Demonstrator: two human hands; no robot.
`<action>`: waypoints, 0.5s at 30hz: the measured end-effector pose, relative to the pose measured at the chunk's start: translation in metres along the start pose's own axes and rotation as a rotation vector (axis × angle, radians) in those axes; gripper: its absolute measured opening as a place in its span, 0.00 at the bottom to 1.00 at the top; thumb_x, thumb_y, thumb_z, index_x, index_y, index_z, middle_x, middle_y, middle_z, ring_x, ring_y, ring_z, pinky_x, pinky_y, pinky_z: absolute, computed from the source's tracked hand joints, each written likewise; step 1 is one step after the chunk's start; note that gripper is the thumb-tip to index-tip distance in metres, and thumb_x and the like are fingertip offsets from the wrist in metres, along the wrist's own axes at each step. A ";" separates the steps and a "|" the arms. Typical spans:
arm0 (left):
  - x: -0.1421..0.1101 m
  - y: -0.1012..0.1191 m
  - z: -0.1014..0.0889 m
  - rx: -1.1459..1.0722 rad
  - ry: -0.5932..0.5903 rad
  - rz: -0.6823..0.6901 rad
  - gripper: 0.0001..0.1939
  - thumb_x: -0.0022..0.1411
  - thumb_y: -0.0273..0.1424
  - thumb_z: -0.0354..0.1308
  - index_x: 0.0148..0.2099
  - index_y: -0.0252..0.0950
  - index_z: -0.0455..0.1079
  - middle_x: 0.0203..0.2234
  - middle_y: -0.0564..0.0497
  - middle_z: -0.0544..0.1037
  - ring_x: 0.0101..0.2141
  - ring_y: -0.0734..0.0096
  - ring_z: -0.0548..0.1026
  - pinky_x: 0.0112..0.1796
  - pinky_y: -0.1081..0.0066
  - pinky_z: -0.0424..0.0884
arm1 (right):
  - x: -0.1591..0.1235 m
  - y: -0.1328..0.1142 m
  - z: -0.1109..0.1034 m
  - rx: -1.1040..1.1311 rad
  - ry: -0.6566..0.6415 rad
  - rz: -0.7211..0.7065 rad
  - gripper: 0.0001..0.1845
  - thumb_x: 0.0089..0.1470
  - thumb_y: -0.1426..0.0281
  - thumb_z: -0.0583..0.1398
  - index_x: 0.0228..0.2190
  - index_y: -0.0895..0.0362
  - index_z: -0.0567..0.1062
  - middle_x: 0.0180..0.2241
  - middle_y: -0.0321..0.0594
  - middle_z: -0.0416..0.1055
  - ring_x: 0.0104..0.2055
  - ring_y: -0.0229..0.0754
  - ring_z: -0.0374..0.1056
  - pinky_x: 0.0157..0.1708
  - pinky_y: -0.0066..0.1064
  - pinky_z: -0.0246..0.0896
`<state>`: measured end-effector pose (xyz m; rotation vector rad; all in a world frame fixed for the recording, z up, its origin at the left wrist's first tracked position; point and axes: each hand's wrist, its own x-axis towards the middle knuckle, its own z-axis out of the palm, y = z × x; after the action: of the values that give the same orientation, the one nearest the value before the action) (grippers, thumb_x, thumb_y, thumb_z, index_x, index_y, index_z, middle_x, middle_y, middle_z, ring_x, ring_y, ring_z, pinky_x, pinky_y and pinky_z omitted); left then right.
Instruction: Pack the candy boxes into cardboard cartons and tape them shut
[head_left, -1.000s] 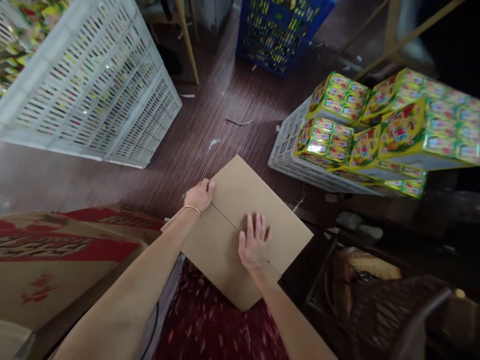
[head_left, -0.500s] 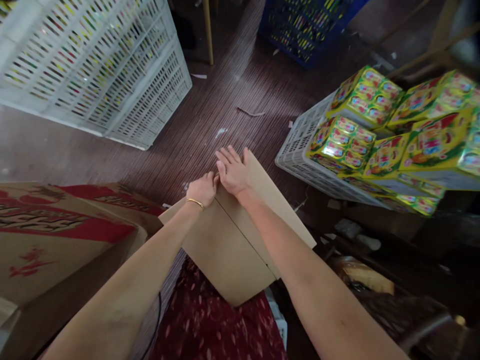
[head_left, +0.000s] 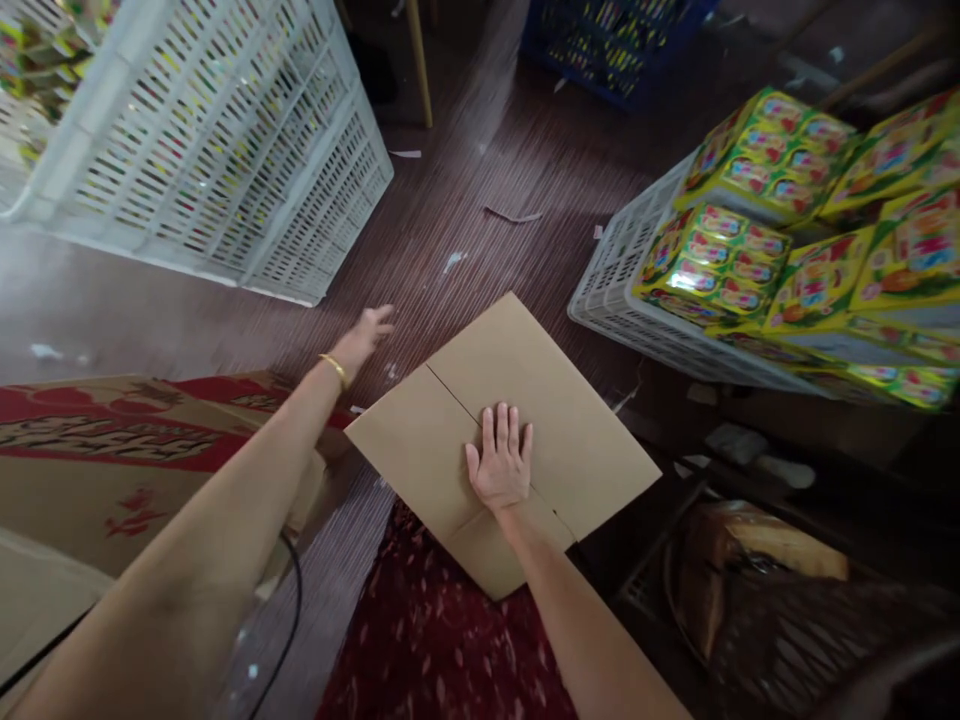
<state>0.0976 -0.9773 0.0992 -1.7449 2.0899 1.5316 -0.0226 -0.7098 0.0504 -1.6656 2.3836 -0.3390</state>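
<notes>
A plain brown cardboard box [head_left: 555,400] stands in front of me, its top flaps folded down so that a thin seam runs across them. My right hand [head_left: 501,462] lies flat on that seam, fingers stretched forward. Off to the left of the box, my left hand [head_left: 364,338] hangs in the air with its fingers apart and nothing in them. A gold bangle [head_left: 334,370] circles the left wrist. Below the near corner of the box shows dark red patterned cloth [head_left: 450,650] over my lap.
White plastic crates [head_left: 300,200] full of colourful small items stand at the left. Another white crate [head_left: 615,270] at the right carries yellow-green printed boxes [head_left: 720,260]. A blue crate [head_left: 585,50] is at the back. Printed red-and-brown cartons [head_left: 112,440] and a black cable [head_left: 296,600] lie left.
My left hand has come off the box's far edge and moved left into the air. My right hand has slid back toward me onto the middle of the flaps.
</notes>
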 end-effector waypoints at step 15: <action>-0.061 0.031 0.143 0.592 -0.015 0.834 0.26 0.67 0.37 0.42 0.65 0.43 0.58 0.66 0.48 0.50 0.66 0.54 0.41 0.63 0.46 0.36 | 0.011 0.006 -0.009 0.113 -0.127 -0.023 0.32 0.63 0.62 0.48 0.63 0.66 0.53 0.66 0.50 0.45 0.70 0.49 0.25 0.66 0.52 0.25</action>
<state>0.0207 -0.8404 0.0795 -0.6837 3.0172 0.7841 -0.0347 -0.7175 0.0569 -1.6157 2.2131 -0.3543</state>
